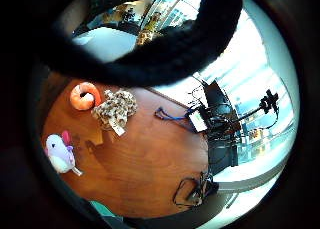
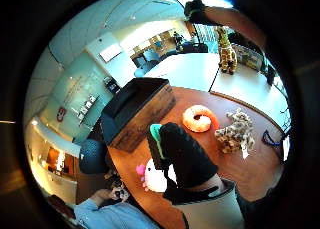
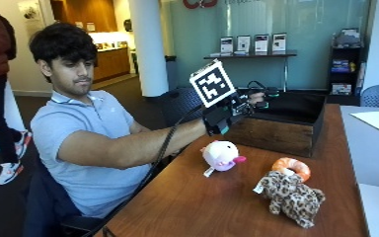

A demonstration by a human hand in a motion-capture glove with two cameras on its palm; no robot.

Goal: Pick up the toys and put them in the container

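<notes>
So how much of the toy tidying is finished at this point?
Three toys still lie on the table: a white bird, an orange shrimp and a spotted leopard. The gloved hand is raised near the wooden box; whether it holds anything, or what the box contains, isn't visible. All three remain to go in.

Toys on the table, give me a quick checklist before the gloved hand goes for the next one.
1. Toys left on table: white plush, orange ring plush, spotted plush. Not ok, none in the container yet.
2. Container open on top: ok.
3. Right hand raised near the container, above the table: ok.
4. Hand free of any toy: cannot tell.
5. White plush stands apart from the other two, nearest the hand: ok.
6. Orange ring plush and spotted plush touching: cannot tell.
</notes>
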